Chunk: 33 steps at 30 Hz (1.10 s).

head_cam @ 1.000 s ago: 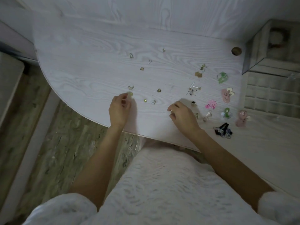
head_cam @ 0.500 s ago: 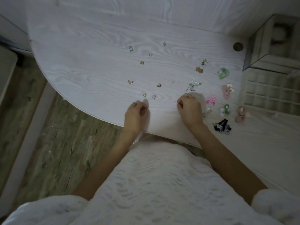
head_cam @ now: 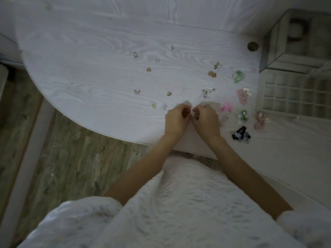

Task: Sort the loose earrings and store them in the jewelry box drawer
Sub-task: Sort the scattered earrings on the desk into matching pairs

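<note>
My left hand [head_cam: 176, 120] and my right hand [head_cam: 206, 120] meet near the table's front edge, fingertips together, both pinching a small shiny earring [head_cam: 193, 114]. Several loose earrings lie scattered on the white table [head_cam: 89, 83]: a gold heart [head_cam: 169, 93], a gold stud [head_cam: 154, 105], a silver heart [head_cam: 163, 107]. Coloured pairs lie to the right: green [head_cam: 238, 76], pink [head_cam: 227, 106], black [head_cam: 240, 134]. The open jewelry box drawer [head_cam: 293, 94] with its grid of compartments sits at the right.
The jewelry box [head_cam: 297, 42] stands at the back right, with a round brown knob [head_cam: 252, 46] beside it on the table. The table's curved edge runs from far left to the front. Wooden floor lies to the left below it.
My left hand picked up a small earring at the left and moved right. My right hand stayed near the front edge. Both now meet around the small earring.
</note>
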Each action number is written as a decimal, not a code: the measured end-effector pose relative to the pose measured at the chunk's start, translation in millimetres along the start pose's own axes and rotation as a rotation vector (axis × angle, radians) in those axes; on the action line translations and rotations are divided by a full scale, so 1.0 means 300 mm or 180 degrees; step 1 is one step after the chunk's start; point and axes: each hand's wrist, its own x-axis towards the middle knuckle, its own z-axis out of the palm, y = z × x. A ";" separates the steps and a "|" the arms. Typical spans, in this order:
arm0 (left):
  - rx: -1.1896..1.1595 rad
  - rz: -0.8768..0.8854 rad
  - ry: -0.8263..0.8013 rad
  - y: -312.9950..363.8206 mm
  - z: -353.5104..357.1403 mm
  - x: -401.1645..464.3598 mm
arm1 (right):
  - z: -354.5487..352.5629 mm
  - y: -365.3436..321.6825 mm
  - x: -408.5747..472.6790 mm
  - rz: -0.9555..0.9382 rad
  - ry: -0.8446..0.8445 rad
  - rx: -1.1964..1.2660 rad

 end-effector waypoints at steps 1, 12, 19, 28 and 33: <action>-0.0131 -0.0094 -0.0005 -0.001 0.000 -0.002 | -0.001 0.000 -0.001 -0.0010 -0.0003 0.0006; -0.0057 0.0309 -0.0428 -0.069 -0.200 -0.051 | -0.110 -0.053 -0.029 -0.0777 -0.0179 -0.0266; 0.0640 0.0288 0.0471 -0.189 -0.440 0.047 | -0.018 -0.173 0.065 -0.1312 -0.0463 -0.0342; 0.0773 0.0344 -0.0170 -0.130 -0.481 0.377 | 0.116 -0.252 0.114 -0.1159 -0.0359 -0.0085; 0.1344 0.0587 -0.0326 -0.085 -0.415 0.526 | 0.118 -0.248 0.111 -0.0929 -0.0271 -0.0204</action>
